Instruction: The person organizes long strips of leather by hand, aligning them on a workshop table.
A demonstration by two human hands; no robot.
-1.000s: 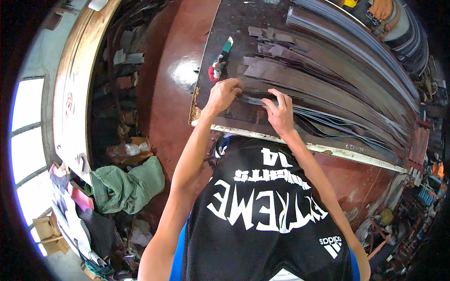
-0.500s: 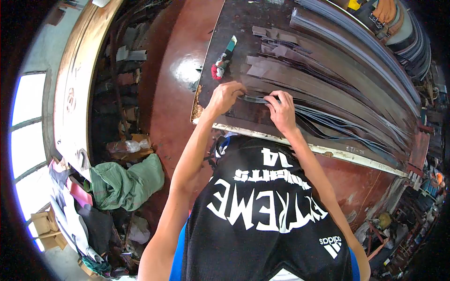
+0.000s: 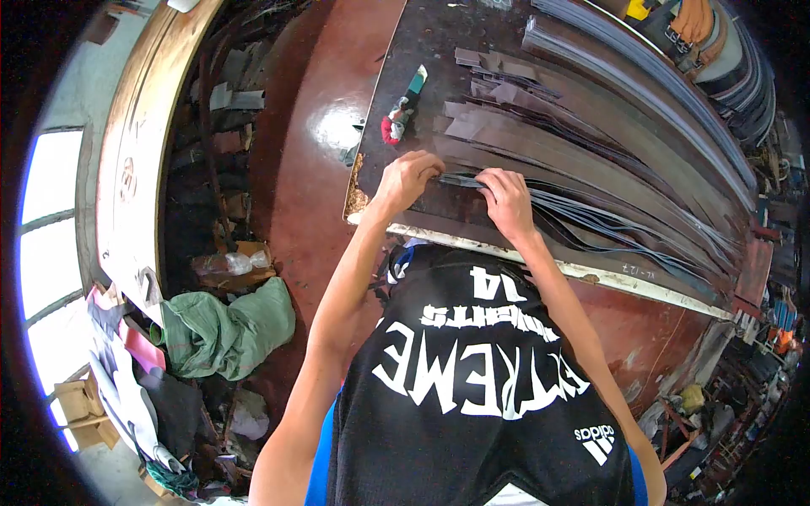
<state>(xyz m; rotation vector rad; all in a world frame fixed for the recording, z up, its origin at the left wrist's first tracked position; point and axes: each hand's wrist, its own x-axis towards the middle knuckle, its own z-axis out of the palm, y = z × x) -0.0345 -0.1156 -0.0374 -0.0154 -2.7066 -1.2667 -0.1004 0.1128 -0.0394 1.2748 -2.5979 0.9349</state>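
A bundle of long, thin dark strips runs along the near side of the table and fans out to the right. My left hand pinches the bundle's left end. About a hand's width to the right, my right hand is closed on the same strips, with the thumb underneath partly hidden. Between the two hands a short stretch of the strips shows. Beyond my left hand lies a tool with a green blade-like part and a red and white cloth-wrapped handle.
Stacks of wider brown strips cover the dark table beyond my hands. A grey strip stack lies along its far side. The table's pale near edge is worn. On the left are a green sack and cluttered shelves.
Both hands stay almost in place on the strips. The fingers of my right hand have curled lower and closer together over the bundle.
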